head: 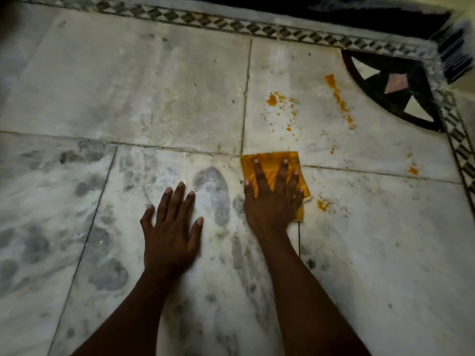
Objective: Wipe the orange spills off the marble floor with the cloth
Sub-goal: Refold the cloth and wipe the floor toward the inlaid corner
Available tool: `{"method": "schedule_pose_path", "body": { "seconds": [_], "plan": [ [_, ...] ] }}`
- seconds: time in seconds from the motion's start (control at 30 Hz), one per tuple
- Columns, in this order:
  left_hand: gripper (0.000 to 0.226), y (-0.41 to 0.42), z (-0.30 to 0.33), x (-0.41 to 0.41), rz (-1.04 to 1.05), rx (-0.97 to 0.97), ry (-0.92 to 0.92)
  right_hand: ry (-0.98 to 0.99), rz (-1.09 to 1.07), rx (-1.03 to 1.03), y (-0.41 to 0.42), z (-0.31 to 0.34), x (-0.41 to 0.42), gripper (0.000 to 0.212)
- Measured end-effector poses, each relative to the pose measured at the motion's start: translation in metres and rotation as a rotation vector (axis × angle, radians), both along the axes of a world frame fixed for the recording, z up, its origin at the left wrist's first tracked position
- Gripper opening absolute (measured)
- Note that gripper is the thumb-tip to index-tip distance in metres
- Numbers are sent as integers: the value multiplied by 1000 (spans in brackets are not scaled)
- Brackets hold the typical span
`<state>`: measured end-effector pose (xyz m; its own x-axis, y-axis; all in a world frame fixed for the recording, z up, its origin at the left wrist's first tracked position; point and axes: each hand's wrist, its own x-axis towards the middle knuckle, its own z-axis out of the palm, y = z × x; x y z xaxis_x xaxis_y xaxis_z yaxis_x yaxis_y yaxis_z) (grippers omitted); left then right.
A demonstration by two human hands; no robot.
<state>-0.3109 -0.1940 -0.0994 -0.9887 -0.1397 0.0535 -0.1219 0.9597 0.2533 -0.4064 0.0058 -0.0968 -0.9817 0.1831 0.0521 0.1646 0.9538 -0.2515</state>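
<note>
A folded orange-yellow cloth point(270, 163) lies flat on the white marble floor point(128, 98). My right hand point(272, 199) presses down on it with fingers spread and straight. My left hand point(169, 232) rests flat on the bare marble to the left of the cloth, fingers spread. Orange spills dot the floor beyond and to the right of the cloth: a blob with specks point(272, 100), a long streak point(339, 98), a smear near the cloth's right edge point(322, 204) and a patch at the far right point(413, 170).
A dark patterned border strip point(231, 23) runs along the far edge and down the right side. A black quarter-circle inlay point(393, 91) fills the far right corner. Grey smudges mark the marble at left. Tile joints cross the floor.
</note>
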Motion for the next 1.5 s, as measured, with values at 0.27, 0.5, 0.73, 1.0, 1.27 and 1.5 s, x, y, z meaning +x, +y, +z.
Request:
{"method": "schedule_pose_path", "body": {
  "seconds": [0.27,0.5,0.73,1.0,1.27,1.5],
  "plan": [
    [61,19,26,-55,-226,-4,91,-46,377,107,63,13,64,62],
    [67,26,7,-174,-228,8,-30,17,30,41,31,-5,-48,65],
    [61,25,-6,-174,-105,92,57,25,355,151,70,2,-1,62],
    [61,26,-8,-178,-78,91,50,53,-26,30,-19,-7,-134,62],
    [62,28,-9,-174,-77,105,34,19,166,124,67,3,-73,62],
    [62,25,-8,-176,-74,104,41,13,-27,-5,-19,-9,-196,60]
  ]
}}
